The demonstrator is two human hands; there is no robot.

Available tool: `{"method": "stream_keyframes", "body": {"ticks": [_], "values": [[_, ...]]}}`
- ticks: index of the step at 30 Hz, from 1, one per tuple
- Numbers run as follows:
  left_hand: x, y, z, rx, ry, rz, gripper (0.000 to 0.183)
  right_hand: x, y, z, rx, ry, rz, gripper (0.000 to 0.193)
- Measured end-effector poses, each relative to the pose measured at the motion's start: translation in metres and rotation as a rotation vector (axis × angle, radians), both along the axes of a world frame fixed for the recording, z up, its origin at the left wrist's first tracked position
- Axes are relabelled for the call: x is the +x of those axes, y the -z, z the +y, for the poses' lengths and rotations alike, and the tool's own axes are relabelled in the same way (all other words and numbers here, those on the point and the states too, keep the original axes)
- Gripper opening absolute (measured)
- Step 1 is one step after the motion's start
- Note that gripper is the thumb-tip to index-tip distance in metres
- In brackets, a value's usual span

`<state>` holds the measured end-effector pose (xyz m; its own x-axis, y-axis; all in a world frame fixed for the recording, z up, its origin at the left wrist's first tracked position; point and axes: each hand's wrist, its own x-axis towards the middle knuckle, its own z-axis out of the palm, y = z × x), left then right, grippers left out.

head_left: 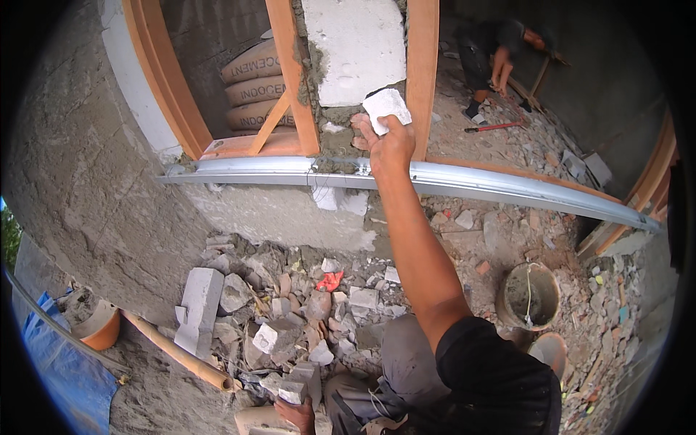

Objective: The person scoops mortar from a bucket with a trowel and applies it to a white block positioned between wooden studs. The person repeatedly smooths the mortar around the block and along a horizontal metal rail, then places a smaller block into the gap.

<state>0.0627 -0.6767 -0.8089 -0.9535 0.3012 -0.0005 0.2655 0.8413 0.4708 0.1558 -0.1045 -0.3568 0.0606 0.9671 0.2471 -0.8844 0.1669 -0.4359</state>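
My right arm reaches up to the gap between two wooden frame posts. There my right hand point(388, 141) grips a small white piece of lightweight block point(387, 109), just under a larger white block point(354, 51) set in grey mortar. Low in the view, by my knees, my left hand point(296, 416) is closed against a grey broken block point(300, 384); some of its fingers are hidden beneath. A long silver metal channel point(464, 181) runs across the wall below my right hand, with thin wire around it.
Rubble point(290, 319) covers the ground before the low wall. A mortar bucket point(528, 296) stands right, an orange basin point(98, 326) left, near a bamboo pole point(177, 351). Cement bags point(254, 90) are stacked behind the frame. Beyond it, a person point(500, 61) bends near a red-handled tool point(496, 127).
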Motion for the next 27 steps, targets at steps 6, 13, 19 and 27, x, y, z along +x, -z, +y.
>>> {"method": "stream_keyframes", "body": {"ticks": [6,13,19,27], "values": [[0.0,0.005,0.002,0.004,-0.012,-0.003,0.107,-0.007,-0.005,-0.006,-0.131,0.177,-0.165,0.032],[-0.001,0.007,-0.001,0.017,0.024,0.034,0.106,-0.013,-0.008,0.012,-0.19,0.148,-0.238,0.036],[0.003,-0.014,0.01,0.083,0.022,0.056,0.096,-0.011,0.007,0.015,-0.093,0.082,-0.054,0.039],[0.004,-0.015,0.006,0.069,0.01,0.062,0.094,-0.015,-0.009,-0.003,-0.197,0.187,-0.305,0.03]]}}
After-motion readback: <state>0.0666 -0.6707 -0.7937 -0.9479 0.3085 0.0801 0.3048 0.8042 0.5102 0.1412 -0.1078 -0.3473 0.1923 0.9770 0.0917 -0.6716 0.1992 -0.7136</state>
